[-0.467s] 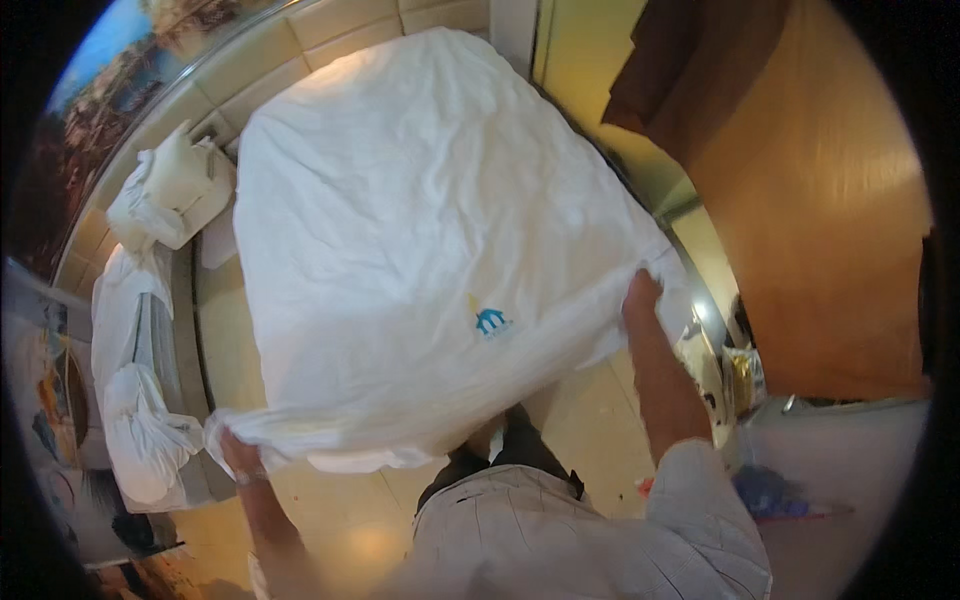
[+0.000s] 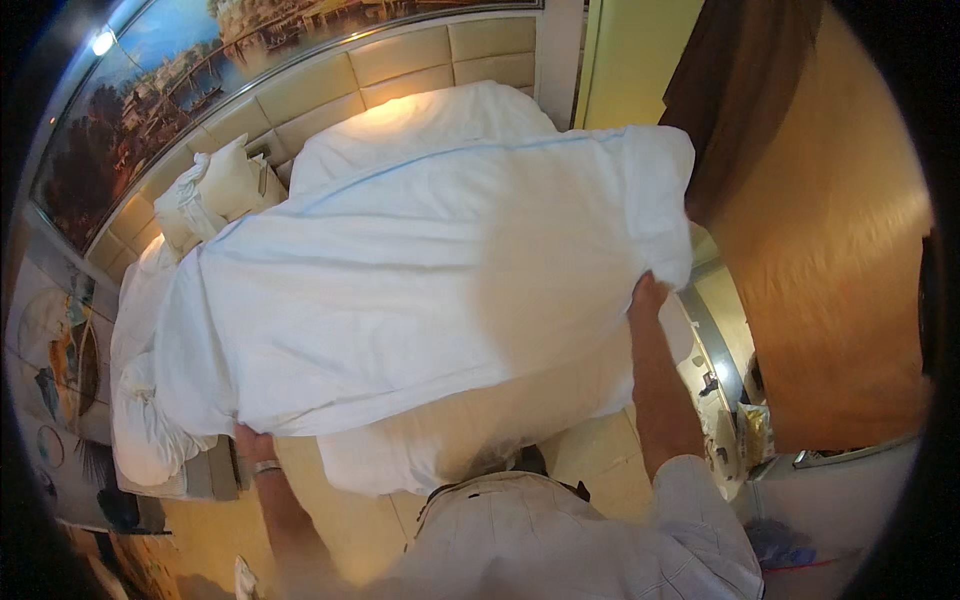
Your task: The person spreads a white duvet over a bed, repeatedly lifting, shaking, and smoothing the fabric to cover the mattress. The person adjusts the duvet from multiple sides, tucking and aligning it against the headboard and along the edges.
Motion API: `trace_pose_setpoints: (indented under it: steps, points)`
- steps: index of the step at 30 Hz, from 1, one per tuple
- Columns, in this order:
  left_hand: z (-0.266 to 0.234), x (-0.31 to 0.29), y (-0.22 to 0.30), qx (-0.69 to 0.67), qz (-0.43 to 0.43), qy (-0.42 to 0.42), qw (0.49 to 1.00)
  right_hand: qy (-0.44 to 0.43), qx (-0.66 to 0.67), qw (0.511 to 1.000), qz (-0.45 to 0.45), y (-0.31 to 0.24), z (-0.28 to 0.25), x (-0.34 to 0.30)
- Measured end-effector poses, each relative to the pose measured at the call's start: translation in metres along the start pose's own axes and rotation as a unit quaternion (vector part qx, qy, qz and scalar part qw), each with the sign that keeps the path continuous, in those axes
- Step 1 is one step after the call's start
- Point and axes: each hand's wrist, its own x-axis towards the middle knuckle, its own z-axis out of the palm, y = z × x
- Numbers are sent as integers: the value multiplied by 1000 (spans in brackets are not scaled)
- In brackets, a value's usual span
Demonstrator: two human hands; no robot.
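A large white duvet cover (image 2: 400,310) stretches between my two hands, lifted off the bed and billowing. A thin blue line runs along its far edge. Near its left lower corner, my left hand (image 2: 254,444) is closed on the hem, with a band around the wrist. My right hand (image 2: 650,292) grips the fabric at the right side, a little farther out. Behind the raised cloth, white bedding (image 2: 470,108) covers the far end of the bed. More white cloth (image 2: 490,430) hangs below, close to my body. The middle of the bed is hidden.
A padded cream headboard (image 2: 400,70) stands under a large framed picture (image 2: 270,40). Pillows (image 2: 225,185) and crumpled white linen (image 2: 150,440) lie at the left. A brown curtain (image 2: 735,70) and a wooden panel (image 2: 835,250) are at the right.
Both hands have raised the duvet cover from the bed, and its far edge has flipped up into view. The blue emblem is now out of sight. My view has tilted up toward the headboard.
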Motion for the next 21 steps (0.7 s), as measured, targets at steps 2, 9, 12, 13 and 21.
trace_pose_setpoints:
  steps: [2, 9, 12, 13, 21]
  points:
    - [-76, -23, -46, 91, -36, 71, 993, -13, 17, 998, 57, 127, -30, -28]
    - [-140, -47, -195, 83, -259, 212, 939, 68, 86, 958, 266, 248, -241, -34]
    - [-191, -88, -153, 156, -200, 254, 933, 95, -180, 910, 361, 211, -188, -102]
    - [-201, -92, -150, 187, -208, 250, 927, 91, -184, 901, 382, 193, -184, -103]
    - [-185, -139, -227, 587, -242, 276, 722, 45, -147, 898, 411, 120, -129, -101]
